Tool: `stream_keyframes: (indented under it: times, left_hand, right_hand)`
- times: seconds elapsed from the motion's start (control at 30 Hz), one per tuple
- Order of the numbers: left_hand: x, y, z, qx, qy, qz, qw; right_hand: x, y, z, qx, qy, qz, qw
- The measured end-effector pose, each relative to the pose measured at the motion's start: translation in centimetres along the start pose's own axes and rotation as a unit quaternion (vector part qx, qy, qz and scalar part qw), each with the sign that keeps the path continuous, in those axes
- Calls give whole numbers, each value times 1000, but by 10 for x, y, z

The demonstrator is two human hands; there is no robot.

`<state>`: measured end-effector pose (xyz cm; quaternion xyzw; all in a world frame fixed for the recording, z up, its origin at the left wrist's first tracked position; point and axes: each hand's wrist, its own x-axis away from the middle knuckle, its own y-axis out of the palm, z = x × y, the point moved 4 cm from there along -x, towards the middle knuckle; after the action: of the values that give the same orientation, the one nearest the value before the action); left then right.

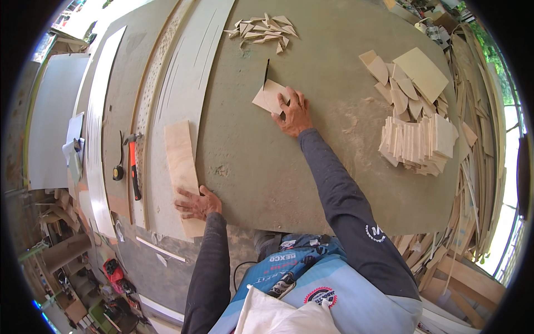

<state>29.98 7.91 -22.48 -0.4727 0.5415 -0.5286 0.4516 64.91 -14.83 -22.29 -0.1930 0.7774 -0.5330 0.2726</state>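
My right hand [295,113] is bent over a small squarish piece of plywood [269,97], its fingers gripping the right side. The far corner of that piece meets a narrow dark line in the tabletop, which looks like a saw blade in its slot [266,72]. To the left, my left hand [199,204] lies with spread fingers across the near part of a long plywood strip [179,146]. The strip rests along the left edge of the brown-green worktable [245,161].
Thin pointed offcuts [264,30] lie in a heap beyond the blade. At right are stacked plywood pieces [414,139], curved offcuts [401,92] and a square panel [421,74]. A hammer [133,164] and tape measure [118,172] lie left. Scrap wood [473,111] lines the right side.
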Motion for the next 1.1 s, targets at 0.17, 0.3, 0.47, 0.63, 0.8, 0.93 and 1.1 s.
stream_keyframes:
  times: [0.17, 0.3, 0.47, 0.63, 0.8, 0.93, 1.1]
  left_hand:
    - [1, 1, -3, 4, 4, 12, 1000]
    - [0, 1, -1, 8, 1, 7, 1000]
    - [-1, 1, -2, 7, -1, 4, 1000]
    - [-2, 2, -1, 5, 0, 11, 1000]
    - [0, 1, -2, 4, -2, 8, 1000]
    - [1, -2, 0, 12, -2, 7, 1000]
    - [1, -2, 0, 11, -4, 5, 1000]
  right_hand:
    - [-3, -1, -2, -1, 4, -17, 1000]
    - [-6, -3, 1, -5, 19, -31, 999]
    - [-11, -7, 0, -13, 32, -47, 998]
    - [-17, -3, 5, -12, 36, -42, 998]
    - [-24, -4, 8, -11, 25, -30, 999]
    - [-29, -2, 12, -10, 30, -30, 999]
    - [-37, -2, 17, -7, 31, -29, 999]
